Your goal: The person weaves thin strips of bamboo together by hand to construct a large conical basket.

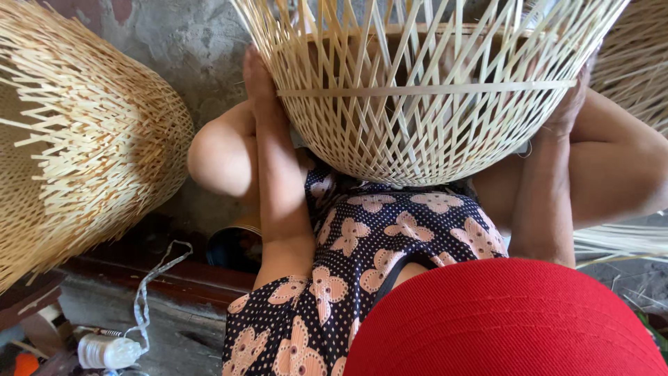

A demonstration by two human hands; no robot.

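Head view looks straight down on an open-weave bamboo basket (424, 104) resting on the person's lap, its rounded bottom toward the body and its wide mouth pointing away. The left hand (261, 87) lies flat, fingers together, pressed against the basket's left side. The right hand (570, 104) cups the right side, mostly hidden behind the strips, so I cannot tell its finger spread. The basket sits squarely between both hands, equally near each.
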